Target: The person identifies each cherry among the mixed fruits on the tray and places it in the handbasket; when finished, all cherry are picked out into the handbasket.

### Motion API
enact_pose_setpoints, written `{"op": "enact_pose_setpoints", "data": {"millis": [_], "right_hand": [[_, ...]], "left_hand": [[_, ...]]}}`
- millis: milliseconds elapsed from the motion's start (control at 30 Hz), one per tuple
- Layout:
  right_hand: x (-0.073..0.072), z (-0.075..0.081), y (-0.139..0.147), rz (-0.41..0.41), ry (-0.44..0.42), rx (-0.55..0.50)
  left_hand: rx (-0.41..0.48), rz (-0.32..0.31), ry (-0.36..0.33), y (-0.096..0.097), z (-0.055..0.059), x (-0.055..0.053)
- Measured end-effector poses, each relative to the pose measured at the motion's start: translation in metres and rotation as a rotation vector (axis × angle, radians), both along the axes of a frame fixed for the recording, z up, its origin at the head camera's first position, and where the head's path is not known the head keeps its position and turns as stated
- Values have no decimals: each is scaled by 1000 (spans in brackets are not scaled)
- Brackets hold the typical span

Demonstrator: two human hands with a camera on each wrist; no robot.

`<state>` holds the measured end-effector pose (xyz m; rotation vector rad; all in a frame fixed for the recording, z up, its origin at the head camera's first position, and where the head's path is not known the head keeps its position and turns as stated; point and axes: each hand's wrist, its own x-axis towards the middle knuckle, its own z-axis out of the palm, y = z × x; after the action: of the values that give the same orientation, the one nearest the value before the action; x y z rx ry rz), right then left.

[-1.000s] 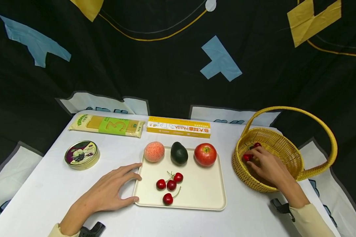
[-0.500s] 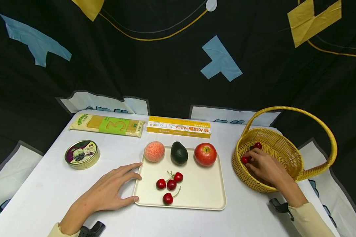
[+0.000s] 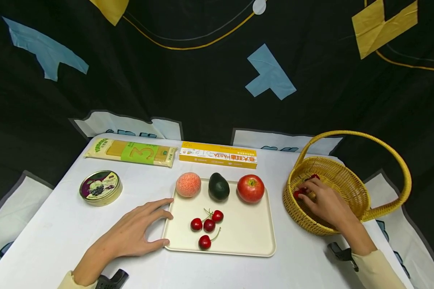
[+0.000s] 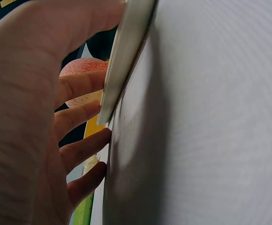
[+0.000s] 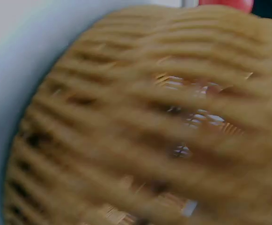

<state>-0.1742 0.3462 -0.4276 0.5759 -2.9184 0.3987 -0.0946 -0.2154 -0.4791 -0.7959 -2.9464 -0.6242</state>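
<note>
My left hand rests on the table with fingers spread, thumb and fingertips against the left edge of a cream tray. In the left wrist view, relaxed fingers touch the tray's rim. Several cherries with stems lie on the tray. Along its far side are a speckled pink round fruit, an avocado and an apple. Inside a wicker basket, my right hand bends its fingers over red cherries; whether it grips one is unclear. The basket wall hides it in the right wrist view.
A bag of pasta and a yellow pasta box lie along the table's back. A round tin stands at the left. The basket's tall handle arches over its right side, near the table's right edge.
Inside the basket, my right fingers and the cherries beneath them have shifted slightly. My left hand and the tray stay in place.
</note>
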Motion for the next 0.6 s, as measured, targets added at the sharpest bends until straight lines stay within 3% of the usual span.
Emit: {"op": "enact_pose_setpoints", "data": {"millis": [167, 333, 600], "right_hand": [[8, 9, -14, -42, 121, -46], [16, 16, -35, -25, 250, -97], [25, 14, -71, 61, 256, -128]], "left_hand": [[-4, 1, -6, 1, 0, 0], [-6, 0, -10, 1, 1, 0], [3, -5, 3, 0, 0, 0]]}}
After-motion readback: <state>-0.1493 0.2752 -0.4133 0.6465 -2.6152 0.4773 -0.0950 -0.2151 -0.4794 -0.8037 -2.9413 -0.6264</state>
